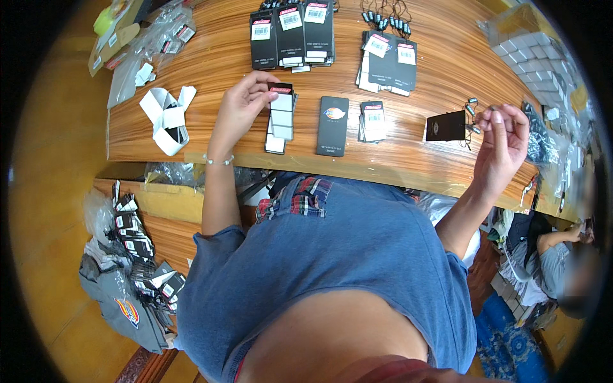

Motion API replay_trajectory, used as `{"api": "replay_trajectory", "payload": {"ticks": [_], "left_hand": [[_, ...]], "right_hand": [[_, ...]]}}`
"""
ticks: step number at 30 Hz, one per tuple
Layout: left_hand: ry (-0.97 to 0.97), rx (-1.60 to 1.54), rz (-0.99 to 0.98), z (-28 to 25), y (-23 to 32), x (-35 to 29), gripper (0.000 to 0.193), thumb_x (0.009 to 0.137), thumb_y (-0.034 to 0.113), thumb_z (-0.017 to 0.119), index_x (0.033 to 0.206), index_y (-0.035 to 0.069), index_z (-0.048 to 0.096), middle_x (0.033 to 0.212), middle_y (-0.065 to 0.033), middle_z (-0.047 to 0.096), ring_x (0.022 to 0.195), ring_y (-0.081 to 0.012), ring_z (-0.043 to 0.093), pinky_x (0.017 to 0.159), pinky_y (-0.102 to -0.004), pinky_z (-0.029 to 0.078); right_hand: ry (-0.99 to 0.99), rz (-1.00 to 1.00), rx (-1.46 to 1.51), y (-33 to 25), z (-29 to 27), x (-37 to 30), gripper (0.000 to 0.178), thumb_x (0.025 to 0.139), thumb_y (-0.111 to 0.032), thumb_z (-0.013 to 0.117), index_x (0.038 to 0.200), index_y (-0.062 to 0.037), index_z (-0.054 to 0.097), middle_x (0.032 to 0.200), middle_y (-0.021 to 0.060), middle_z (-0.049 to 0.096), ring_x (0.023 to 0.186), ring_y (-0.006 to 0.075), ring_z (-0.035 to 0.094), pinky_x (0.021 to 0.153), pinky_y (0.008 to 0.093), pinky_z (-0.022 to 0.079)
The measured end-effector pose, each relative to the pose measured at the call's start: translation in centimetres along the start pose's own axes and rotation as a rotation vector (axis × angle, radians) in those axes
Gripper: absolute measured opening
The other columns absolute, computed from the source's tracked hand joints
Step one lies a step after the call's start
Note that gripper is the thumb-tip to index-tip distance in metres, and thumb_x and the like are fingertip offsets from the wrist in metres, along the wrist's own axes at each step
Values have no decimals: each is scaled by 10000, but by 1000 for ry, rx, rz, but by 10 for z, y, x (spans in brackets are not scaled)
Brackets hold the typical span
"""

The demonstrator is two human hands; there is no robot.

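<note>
At the middle of the wooden table, my left hand (244, 105) has its thumb and forefinger closed on the edge of the upper tag in a stack of small black-and-white tags (281, 118). My right hand (503, 137) is raised over the right side. Its fingertips are pinched by the black string cords (471, 115) with small toggles, beside a black hang tag (445, 126). Between my hands lie a long black hang tag (333, 131) and a small stack of tags with white labels (373, 122).
Stacks of black labelled tags (291, 38) and corded tags (393, 60) lie at the back. A white label strip (167, 121) curls at left, near plastic bags (153, 38). White boxes (530, 57) stand at far right. Another person (562, 262) sits at lower right.
</note>
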State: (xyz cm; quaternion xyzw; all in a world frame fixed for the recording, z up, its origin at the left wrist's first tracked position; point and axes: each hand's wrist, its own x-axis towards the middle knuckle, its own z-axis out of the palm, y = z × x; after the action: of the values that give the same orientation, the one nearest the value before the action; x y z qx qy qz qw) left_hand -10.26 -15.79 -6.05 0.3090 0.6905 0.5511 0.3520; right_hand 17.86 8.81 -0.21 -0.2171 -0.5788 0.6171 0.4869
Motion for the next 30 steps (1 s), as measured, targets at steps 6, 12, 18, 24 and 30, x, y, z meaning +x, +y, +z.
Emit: {"api": "replay_trajectory", "payload": {"ticks": [6, 12, 18, 24, 30], "left_hand": [[-7, -63, 374, 92, 55, 39, 191, 767, -21, 648, 938, -15, 564, 840, -43, 617, 787, -85, 602, 686, -178, 489], [-56, -95, 489, 163, 77, 56, 177, 753, 25, 664, 922, -10, 623, 820, -76, 655, 749, -97, 625, 651, -206, 524], [-64, -88, 576, 178, 83, 51, 206, 753, 23, 658, 954, -2, 623, 828, -81, 659, 757, -121, 637, 652, -235, 539], [-136, -87, 492, 174, 87, 47, 203, 763, 40, 654, 960, 0, 622, 846, -93, 662, 784, -123, 637, 637, -228, 532], [-128, -84, 513, 175, 84, 50, 187, 771, 45, 647, 949, -7, 621, 849, -93, 665, 763, -126, 640, 634, -232, 524]], "right_hand": [[-171, -50, -244, 4, 26, -6, 132, 793, 19, 595, 920, 5, 563, 823, 66, 614, 747, 104, 585, 647, 216, 473], [-73, -236, -496, 11, 44, -3, 71, 742, 31, 586, 810, 11, 574, 717, 49, 606, 657, 88, 580, 618, 222, 474], [7, -372, -548, 12, 42, -4, 62, 737, 47, 582, 774, 13, 545, 692, 60, 586, 625, 112, 558, 600, 228, 457], [64, -349, -465, 18, 44, -7, 72, 751, 58, 585, 761, 9, 532, 705, 49, 576, 640, 95, 541, 608, 219, 450], [32, -171, -255, 18, 44, -7, 79, 785, 46, 564, 817, 9, 502, 764, 48, 567, 695, 84, 551, 630, 201, 448]]}}
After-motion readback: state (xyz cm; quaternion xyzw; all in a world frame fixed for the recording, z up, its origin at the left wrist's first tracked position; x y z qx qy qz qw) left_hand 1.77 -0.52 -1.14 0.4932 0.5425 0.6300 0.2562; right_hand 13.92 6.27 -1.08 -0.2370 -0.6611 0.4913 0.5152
